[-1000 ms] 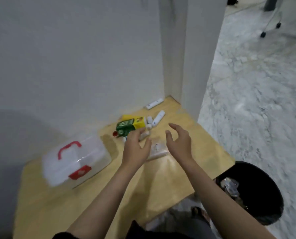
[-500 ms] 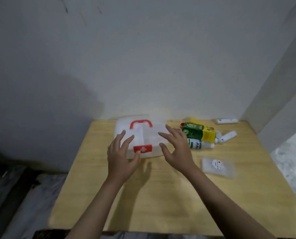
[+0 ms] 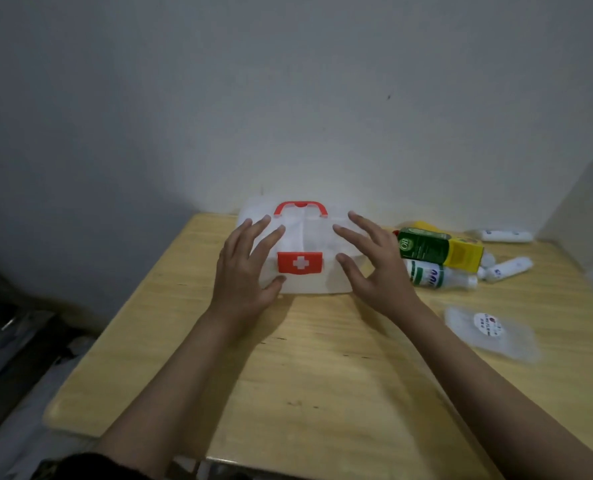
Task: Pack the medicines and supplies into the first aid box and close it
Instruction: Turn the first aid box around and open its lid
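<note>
First aid box point(image 3: 300, 251) shut at the back of the table, both hands spread at its sides.

Head view: the white box with red handle point(image 3: 300, 208) and red cross latch point(image 3: 300, 262) sits by the wall on the wooden table point(image 3: 322, 375). The left hand point(image 3: 243, 271) and right hand point(image 3: 374, 268) have fingers splayed, gripping nothing; whether they touch the lid I cannot tell. The green and yellow carton point(image 3: 438, 249), white bottle point(image 3: 437, 274), small tubes point(image 3: 508, 268) and clear packet point(image 3: 492, 332) lie to the right, unpacked. Opening looks like the step in hand: steady the box with one hand, lift the latch with a thumb, and swing the lid back clear of the wall.
</note>
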### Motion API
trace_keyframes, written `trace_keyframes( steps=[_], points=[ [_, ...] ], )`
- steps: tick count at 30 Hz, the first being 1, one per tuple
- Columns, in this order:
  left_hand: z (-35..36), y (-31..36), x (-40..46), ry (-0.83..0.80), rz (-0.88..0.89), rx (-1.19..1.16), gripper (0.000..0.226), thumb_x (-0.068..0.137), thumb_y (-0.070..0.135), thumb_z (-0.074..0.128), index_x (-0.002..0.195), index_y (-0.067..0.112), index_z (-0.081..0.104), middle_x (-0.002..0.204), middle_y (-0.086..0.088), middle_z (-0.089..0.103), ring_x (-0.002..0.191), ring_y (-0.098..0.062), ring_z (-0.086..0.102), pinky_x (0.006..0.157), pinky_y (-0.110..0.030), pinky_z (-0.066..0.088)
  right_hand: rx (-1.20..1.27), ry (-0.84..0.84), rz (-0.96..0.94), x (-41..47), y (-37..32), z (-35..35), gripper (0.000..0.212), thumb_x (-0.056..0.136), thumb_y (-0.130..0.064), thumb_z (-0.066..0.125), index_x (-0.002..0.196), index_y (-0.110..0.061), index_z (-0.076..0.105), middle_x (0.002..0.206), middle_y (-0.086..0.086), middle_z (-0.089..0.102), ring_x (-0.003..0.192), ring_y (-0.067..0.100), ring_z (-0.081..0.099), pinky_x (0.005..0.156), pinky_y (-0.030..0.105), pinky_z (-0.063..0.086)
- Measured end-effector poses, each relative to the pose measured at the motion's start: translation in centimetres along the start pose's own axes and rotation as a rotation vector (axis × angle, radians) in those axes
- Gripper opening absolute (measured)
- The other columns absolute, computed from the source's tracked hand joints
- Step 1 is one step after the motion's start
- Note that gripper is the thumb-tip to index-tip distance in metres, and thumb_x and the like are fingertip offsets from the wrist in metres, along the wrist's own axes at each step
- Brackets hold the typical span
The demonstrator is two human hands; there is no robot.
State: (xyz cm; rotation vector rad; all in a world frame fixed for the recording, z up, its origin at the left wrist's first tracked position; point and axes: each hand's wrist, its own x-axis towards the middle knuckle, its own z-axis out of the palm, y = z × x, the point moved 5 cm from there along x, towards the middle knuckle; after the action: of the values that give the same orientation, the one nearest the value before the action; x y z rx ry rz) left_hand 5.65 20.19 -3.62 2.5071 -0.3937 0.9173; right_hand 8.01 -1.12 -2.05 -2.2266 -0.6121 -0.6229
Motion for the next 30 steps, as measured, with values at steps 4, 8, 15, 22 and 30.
trace_keyframes(
  steps=[4, 8, 15, 22, 30],
  points=[
    [-0.2, -0.1, -0.1, 0.023, 0.038, -0.006, 0.071, 0.076, 0.037, 0.07, 0.139, 0.024, 0.04, 0.149, -0.004, 0.038, 0.14, -0.024, 0.024, 0.111, -0.044, 0.026, -0.024, -0.008, -0.05, -0.1, 0.1, 0.0, 0.051, 0.083, -0.033, 0.065, 0.132, -0.032, 0.05, 0.148, -0.001, 0.04, 0.132, 0.024, 0.036, 0.105, 0.035, 0.026],
    [-0.5, 0.1, -0.1, -0.004, 0.04, -0.007, 0.072, 0.076, 0.039, 0.071, 0.14, 0.021, 0.042, 0.15, -0.005, 0.038, 0.141, -0.027, 0.027, 0.11, -0.044, 0.026, -0.056, -0.01, -0.032, -0.2, -0.1, -0.1, 0.051, 0.083, -0.03, 0.066, 0.131, -0.03, 0.051, 0.148, 0.002, 0.04, 0.131, 0.027, 0.037, 0.104, 0.032, 0.025],
    [-2.1, 0.8, -0.5, -0.01, 0.037, -0.089, 0.078, 0.078, 0.054, 0.058, 0.14, 0.01, 0.042, 0.149, -0.005, 0.04, 0.141, -0.022, 0.028, 0.113, -0.036, 0.026, -0.171, -0.004, -0.086, -1.0, -1.0, -0.7, 0.047, 0.083, -0.032, 0.064, 0.128, -0.021, 0.056, 0.141, 0.01, 0.049, 0.119, 0.037, 0.047, 0.096, 0.044, 0.041],
    [-2.1, 1.4, 0.3, 0.098, -0.276, -0.288, 0.039, 0.079, 0.04, 0.069, 0.115, 0.026, 0.062, 0.153, -0.007, 0.029, 0.145, -0.027, 0.015, 0.099, -0.031, 0.025, -0.223, 0.027, -0.109, -1.8, -1.8, -1.0, 0.045, 0.082, -0.035, 0.065, 0.125, -0.023, 0.058, 0.138, 0.006, 0.054, 0.114, 0.031, 0.05, 0.089, 0.041, 0.047],
    [-1.4, 1.9, 0.5, 0.071, -0.491, -0.392, 0.037, 0.078, 0.044, 0.07, 0.111, 0.034, 0.058, 0.156, -0.014, 0.014, 0.146, -0.027, 0.013, 0.093, -0.025, 0.029, 0.102, -0.014, 0.175, -1.9, -2.0, -0.8, 0.038, 0.085, -0.024, 0.064, 0.115, -0.046, 0.056, 0.154, 0.007, 0.028, 0.142, 0.023, 0.023, 0.108, 0.034, 0.02]
  ],
)
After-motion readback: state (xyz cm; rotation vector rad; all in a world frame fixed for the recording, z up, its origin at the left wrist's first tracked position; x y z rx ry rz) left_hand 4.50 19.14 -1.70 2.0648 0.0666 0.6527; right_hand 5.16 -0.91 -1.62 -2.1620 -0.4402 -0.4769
